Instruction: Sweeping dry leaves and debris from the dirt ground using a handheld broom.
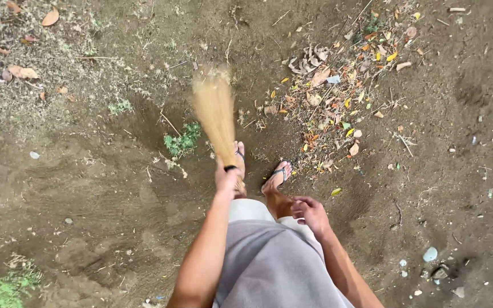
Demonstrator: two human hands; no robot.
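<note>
Left hand (pixel 227 178) is wrapped tight round the broom (pixel 214 111), bristles blurred over bare dirt (pixel 87 188) near the grass tuft (pixel 181 141). Right hand (pixel 310 213) hangs empty, fingers loosely curled. Leaf pile (pixel 338 97) sits right; I'd say short, low flicks that way work best.

The broom (pixel 214 111) in the left hand (pixel 227 178) is a bundle of dry, straw-coloured plant fibres, matt and stiff, bound near the grip by a dark band. The ground (pixel 87 188) is bare, damp-looking brown soil, rough and crumbly, strewn with dry, papery leaves (pixel 338 97). The shorts (pixel 269 262) are soft, matt grey cloth, and the sandals (pixel 276 174) look like dark rubber with thin straps.
</note>
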